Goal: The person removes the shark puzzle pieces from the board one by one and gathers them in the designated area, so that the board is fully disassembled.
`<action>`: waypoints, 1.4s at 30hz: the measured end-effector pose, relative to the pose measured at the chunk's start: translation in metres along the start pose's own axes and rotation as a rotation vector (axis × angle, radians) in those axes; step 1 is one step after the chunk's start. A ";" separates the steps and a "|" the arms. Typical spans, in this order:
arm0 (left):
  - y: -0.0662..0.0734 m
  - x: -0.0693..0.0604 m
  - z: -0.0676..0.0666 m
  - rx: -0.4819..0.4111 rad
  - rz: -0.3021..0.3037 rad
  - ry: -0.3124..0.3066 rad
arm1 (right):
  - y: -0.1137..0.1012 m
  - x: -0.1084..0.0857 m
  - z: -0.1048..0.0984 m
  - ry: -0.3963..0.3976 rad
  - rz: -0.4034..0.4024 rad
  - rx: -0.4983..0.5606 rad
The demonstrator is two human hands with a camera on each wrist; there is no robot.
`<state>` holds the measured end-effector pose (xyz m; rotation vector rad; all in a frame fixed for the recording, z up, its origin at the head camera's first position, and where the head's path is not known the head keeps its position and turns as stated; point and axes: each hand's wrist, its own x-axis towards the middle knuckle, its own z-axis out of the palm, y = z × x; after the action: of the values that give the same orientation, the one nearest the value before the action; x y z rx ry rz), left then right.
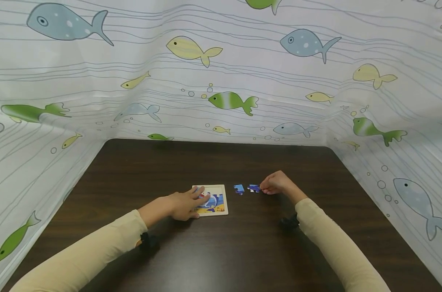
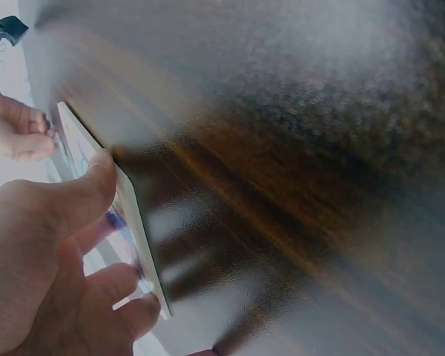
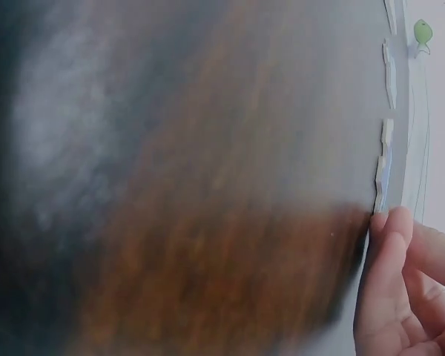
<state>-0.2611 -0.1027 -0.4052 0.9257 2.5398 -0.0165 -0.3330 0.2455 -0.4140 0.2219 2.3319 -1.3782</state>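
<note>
My left hand (image 1: 186,204) rests on a square jigsaw board (image 1: 224,211), its fingers spread over the left part of the picture. A whale-like shape in blue shows on the board between and beside the fingers. In the left wrist view, the thumb (image 2: 100,182) lies at the near edge of the board (image 2: 137,226). To the right, my right hand (image 1: 275,183) pinches the right end of a dark blue puzzle piece (image 1: 254,188) at table level. The right wrist view shows its fingertips (image 3: 399,221) at the piece's edge (image 3: 384,167).
A light blue puzzle piece (image 1: 239,189) lies between the board and the dark blue piece. Everything lies on a dark brown table (image 1: 221,251). A white fish-patterned curtain (image 1: 264,81) encloses its back and sides.
</note>
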 end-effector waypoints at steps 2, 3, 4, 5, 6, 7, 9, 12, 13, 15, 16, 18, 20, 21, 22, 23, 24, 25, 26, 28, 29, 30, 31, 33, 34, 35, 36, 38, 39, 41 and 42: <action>0.000 0.000 0.000 -0.006 -0.006 0.002 | 0.001 0.002 0.000 0.005 0.006 0.013; 0.000 0.000 0.000 -0.010 -0.009 0.003 | 0.001 0.003 0.000 0.008 0.007 0.019; 0.000 0.000 0.001 -0.013 -0.012 0.003 | 0.001 0.003 0.000 0.008 0.005 0.023; 0.000 0.000 0.001 -0.016 -0.014 0.004 | 0.001 0.004 0.000 0.011 0.001 0.026; 0.000 -0.001 0.001 -0.013 -0.015 0.007 | 0.000 0.004 0.001 0.012 -0.007 0.027; 0.000 -0.001 0.001 -0.008 -0.013 0.011 | -0.001 0.004 0.002 0.011 -0.019 0.026; 0.000 -0.003 0.002 0.008 -0.003 0.029 | -0.004 0.003 0.006 0.001 -0.051 0.010; -0.001 -0.005 0.005 0.040 0.000 0.060 | -0.015 0.000 0.019 -0.033 -0.092 0.010; -0.002 -0.006 0.006 0.045 -0.001 0.073 | -0.019 -0.002 0.025 -0.052 -0.105 0.009; -0.002 -0.008 0.008 0.042 -0.008 0.090 | -0.028 -0.004 0.039 -0.087 -0.122 0.024; -0.001 -0.008 0.009 0.038 -0.018 0.093 | -0.033 -0.006 0.046 -0.108 -0.126 0.031; -0.001 -0.009 0.012 0.023 -0.030 0.098 | -0.041 -0.006 0.063 -0.153 -0.136 0.039; 0.000 -0.009 0.015 0.009 -0.041 0.101 | -0.047 -0.006 0.080 -0.191 -0.142 0.038; 0.000 -0.009 0.016 0.006 -0.047 0.100 | -0.051 -0.006 0.088 -0.214 -0.146 0.028; 0.001 -0.009 0.017 0.004 -0.050 0.102 | -0.053 -0.006 0.096 -0.234 -0.144 0.024; 0.002 -0.009 0.018 -0.004 -0.053 0.103 | -0.054 -0.005 0.104 -0.255 -0.145 0.020; 0.002 -0.009 0.019 -0.011 -0.055 0.104 | -0.056 -0.005 0.110 -0.275 -0.143 0.012; 0.003 -0.008 0.020 -0.017 -0.056 0.104 | -0.057 -0.005 0.117 -0.292 -0.145 0.002; 0.004 -0.008 0.020 -0.023 -0.059 0.101 | -0.057 -0.005 0.122 -0.310 -0.140 0.001; 0.005 -0.008 0.021 -0.039 -0.066 0.091 | -0.058 -0.003 0.131 -0.337 -0.122 0.009; 0.006 -0.008 0.022 -0.044 -0.073 0.085 | -0.058 -0.003 0.135 -0.347 -0.120 0.011; 0.006 -0.008 0.022 -0.046 -0.076 0.082 | -0.058 -0.002 0.138 -0.357 -0.116 0.012; 0.006 -0.008 0.022 -0.048 -0.081 0.077 | -0.059 -0.002 0.140 -0.364 -0.113 0.017; 0.006 -0.009 0.022 -0.046 -0.090 0.074 | -0.060 -0.001 0.143 -0.376 -0.114 0.023; 0.006 -0.009 0.022 -0.047 -0.092 0.074 | -0.061 -0.001 0.144 -0.381 -0.116 0.027; 0.006 -0.009 0.022 -0.046 -0.095 0.073 | -0.062 -0.001 0.145 -0.384 -0.121 0.029; 0.006 -0.010 0.022 -0.048 -0.095 0.075 | -0.064 -0.001 0.146 -0.387 -0.118 0.037; 0.005 -0.011 0.021 -0.049 -0.098 0.075 | -0.065 0.000 0.147 -0.388 -0.114 0.060; 0.005 -0.011 0.021 -0.051 -0.099 0.075 | -0.066 0.001 0.147 -0.389 -0.107 0.081; 0.005 -0.012 0.020 -0.054 -0.100 0.076 | -0.066 0.003 0.148 -0.388 -0.084 0.138; 0.005 -0.012 0.020 -0.053 -0.101 0.076 | -0.066 0.005 0.149 -0.388 -0.065 0.176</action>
<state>-0.2422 -0.1096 -0.4176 0.7912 2.6414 0.0571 -0.3194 0.0839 -0.4259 -0.0677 1.9177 -1.5062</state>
